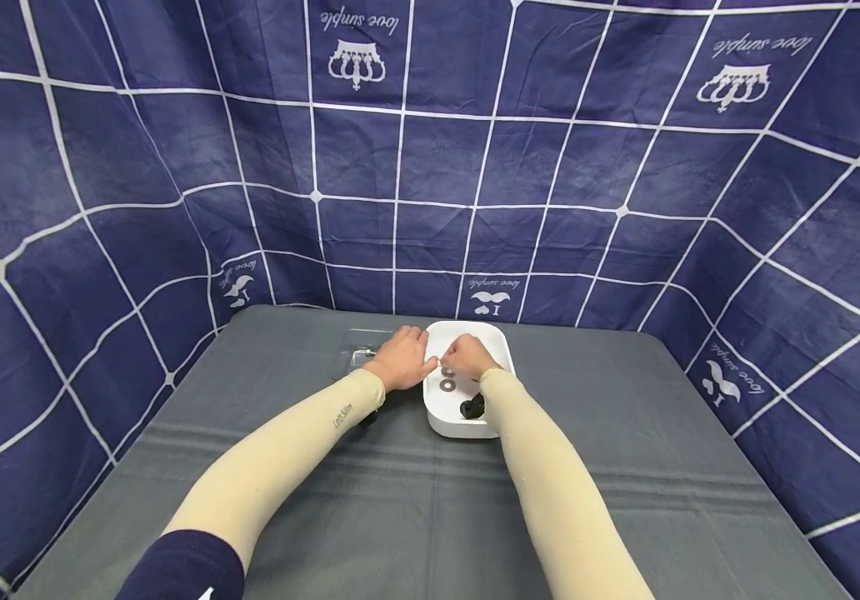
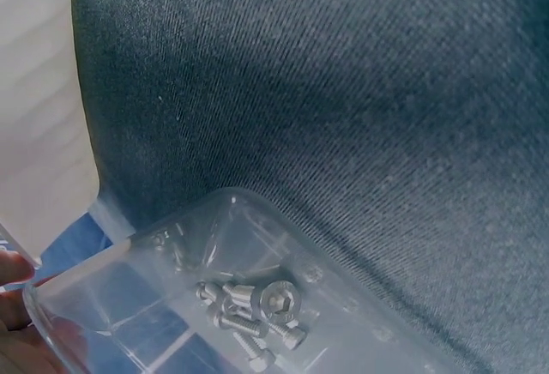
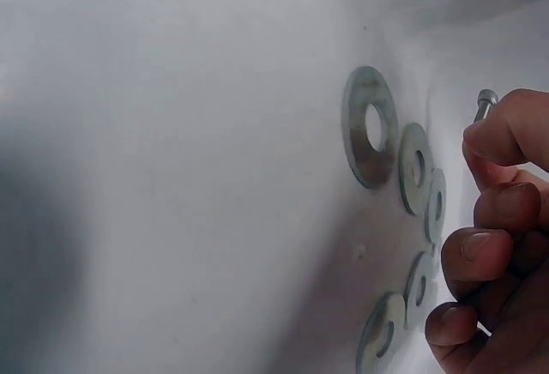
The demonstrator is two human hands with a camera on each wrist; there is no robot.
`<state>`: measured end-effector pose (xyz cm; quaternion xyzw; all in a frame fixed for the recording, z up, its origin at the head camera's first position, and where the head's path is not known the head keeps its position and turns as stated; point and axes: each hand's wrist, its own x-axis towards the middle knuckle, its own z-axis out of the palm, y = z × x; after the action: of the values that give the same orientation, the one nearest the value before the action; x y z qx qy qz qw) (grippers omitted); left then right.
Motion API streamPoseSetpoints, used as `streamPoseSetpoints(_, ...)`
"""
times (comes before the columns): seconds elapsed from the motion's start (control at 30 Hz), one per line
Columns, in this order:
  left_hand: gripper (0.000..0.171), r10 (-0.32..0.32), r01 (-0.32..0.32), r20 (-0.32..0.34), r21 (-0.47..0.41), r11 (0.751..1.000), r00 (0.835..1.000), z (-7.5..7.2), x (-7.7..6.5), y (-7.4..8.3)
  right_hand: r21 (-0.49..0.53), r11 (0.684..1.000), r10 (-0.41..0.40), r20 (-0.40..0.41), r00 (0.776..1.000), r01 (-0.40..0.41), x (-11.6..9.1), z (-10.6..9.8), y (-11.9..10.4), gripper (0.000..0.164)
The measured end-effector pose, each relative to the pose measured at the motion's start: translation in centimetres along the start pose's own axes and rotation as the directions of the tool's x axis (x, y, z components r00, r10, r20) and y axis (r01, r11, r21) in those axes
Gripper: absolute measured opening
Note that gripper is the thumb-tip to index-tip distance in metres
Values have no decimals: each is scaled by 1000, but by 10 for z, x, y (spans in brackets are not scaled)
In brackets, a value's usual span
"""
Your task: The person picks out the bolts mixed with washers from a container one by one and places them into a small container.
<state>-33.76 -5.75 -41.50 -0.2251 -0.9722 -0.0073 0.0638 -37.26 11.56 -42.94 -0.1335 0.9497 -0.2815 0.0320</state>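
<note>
My right hand (image 1: 470,357) is over the white tub (image 1: 505,333), its thumb and forefinger pinching a small silver bolt (image 3: 487,98) by the shank. Beneath it, several flat steel washers (image 3: 371,128) lie on the tub's floor. Beside the tub's left side is my left hand (image 1: 403,360), with its thumb near the rim and the bolt and its fingers loosely extended. Left of that hand sits a clear plastic box (image 2: 334,348) holding several silver socket-head bolts (image 2: 240,321). Left fingertips (image 2: 12,268) show by the box's corner; their exact contact is hidden.
A black round part (image 1: 472,407) lies in the near end of the tub, partly covered by the right forearm. Another dark object (image 1: 368,419) shows under the left forearm. A blue curtain (image 1: 430,150) hangs behind the grey-covered table (image 1: 400,500).
</note>
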Motion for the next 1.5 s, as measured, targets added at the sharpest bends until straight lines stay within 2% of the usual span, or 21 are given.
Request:
streamPoseSetpoints(0.23, 62, 13, -13, 0, 19, 1000, 1000, 1, -3, 1, 59, 997, 43, 31, 999, -44, -2, -9, 6, 15)
streamPoseSetpoints(0.47, 66, 2, -2, 0, 88, 996, 1000, -3, -7, -5, 29, 998, -51, -6, 999, 51, -2, -20, -2, 19)
streamPoseSetpoints(0.7, 64, -1, 2, -34, 40, 999, 999, -10, -6, -12, 29, 995, -93, -36, 995, 94, 1, -35, -8, 19)
streamPoseSetpoints(0.83, 65, -12, 13, -31, 30, 999, 999, -14, -6, -19, 33, 993, -109, -47, 993, 110, 5, -41, -11, 18)
streamPoseSetpoints(1.17, 67, -44, 44, -48, 2, 999, 998, -18, -17, -39, 117, 978, -170, -10, 985, 170, 11, -45, -20, 33)
streamPoseSetpoints(1.33, 65, -47, 47, -60, -2, 999, 997, -20, -24, -48, 98, 975, -200, -21, 979, 201, 13, -44, -25, 26)
streamPoseSetpoints(1.5, 65, -68, 68, -50, 4, 998, 996, -21, -29, -57, 83, 979, -185, -19, 983, 186, 15, -43, -34, 17)
